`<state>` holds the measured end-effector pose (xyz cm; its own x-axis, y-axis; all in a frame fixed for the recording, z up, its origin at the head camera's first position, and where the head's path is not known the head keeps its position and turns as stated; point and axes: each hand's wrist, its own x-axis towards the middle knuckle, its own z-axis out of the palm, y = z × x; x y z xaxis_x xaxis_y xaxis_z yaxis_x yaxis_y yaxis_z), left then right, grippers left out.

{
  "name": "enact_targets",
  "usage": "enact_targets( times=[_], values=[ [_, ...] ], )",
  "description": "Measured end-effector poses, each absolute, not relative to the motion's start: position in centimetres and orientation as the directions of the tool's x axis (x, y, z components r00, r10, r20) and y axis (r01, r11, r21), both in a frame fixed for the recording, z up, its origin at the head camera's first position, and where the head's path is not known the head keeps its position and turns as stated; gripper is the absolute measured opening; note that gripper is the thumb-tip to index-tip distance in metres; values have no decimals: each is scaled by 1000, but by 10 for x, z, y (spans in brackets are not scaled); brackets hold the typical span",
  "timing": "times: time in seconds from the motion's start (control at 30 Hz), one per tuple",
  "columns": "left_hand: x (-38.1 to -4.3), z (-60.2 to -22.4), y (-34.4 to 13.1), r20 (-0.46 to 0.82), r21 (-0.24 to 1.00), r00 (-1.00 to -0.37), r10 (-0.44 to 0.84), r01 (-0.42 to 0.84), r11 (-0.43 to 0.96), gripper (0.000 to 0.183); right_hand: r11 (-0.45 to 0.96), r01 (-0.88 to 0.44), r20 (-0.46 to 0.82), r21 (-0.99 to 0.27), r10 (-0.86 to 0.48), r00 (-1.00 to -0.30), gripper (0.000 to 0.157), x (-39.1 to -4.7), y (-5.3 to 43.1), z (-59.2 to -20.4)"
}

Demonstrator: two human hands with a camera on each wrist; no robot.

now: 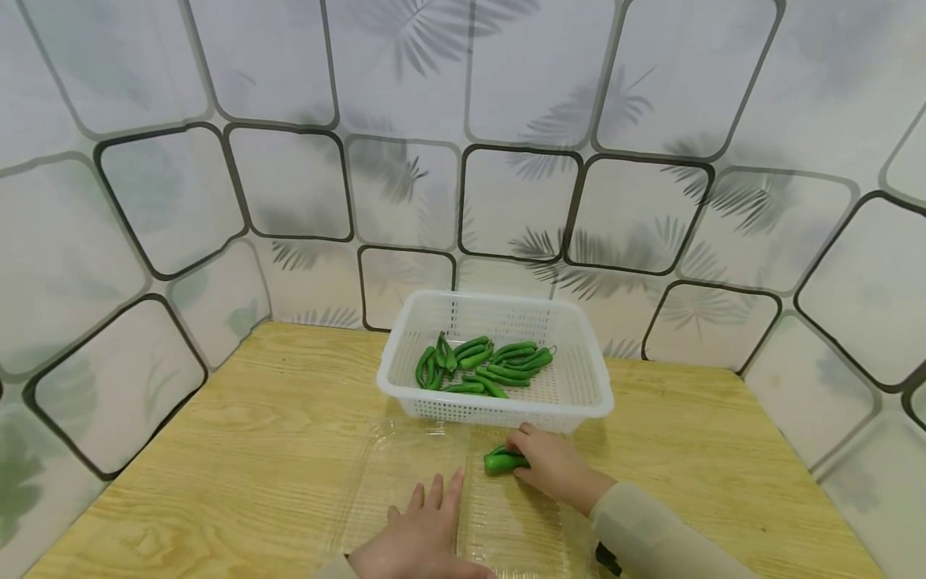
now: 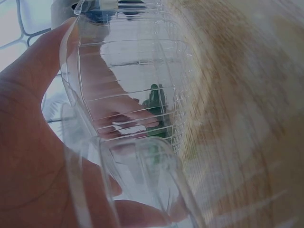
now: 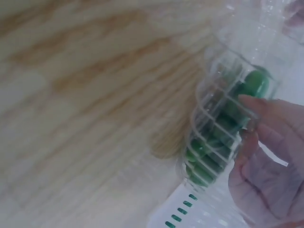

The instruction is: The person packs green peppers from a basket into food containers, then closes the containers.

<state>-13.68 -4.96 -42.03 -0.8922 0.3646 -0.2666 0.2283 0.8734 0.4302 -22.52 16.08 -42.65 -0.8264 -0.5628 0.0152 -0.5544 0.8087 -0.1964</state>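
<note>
The green peppers [image 1: 502, 462] are grasped by the right hand [image 1: 555, 468] inside the clear container [image 1: 515, 531]. The container is apparently steadied by the outspread left hand [image 1: 419, 537], though contact is poorly visible.

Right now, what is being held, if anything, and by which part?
The right hand pinches green peppers by their sides, leaving one end exposed in the head view. The left hand rests on the clear container.

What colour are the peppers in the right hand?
The peppers are green, clearest in the head view.
</note>
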Motion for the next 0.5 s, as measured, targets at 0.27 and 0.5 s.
enact_targets(
  times=[0.27,0.5],
  values=[
    [-136,-419,-49,-256,423,-899,356,227,877,116,778,-591,69,-214,-591,-804,24,-224,161,-411],
    [-135,-420,-49,-243,427,-902,357,231,874,116,709,-622,112,-332,-625,-773,20,-226,163,-395]
  ],
)
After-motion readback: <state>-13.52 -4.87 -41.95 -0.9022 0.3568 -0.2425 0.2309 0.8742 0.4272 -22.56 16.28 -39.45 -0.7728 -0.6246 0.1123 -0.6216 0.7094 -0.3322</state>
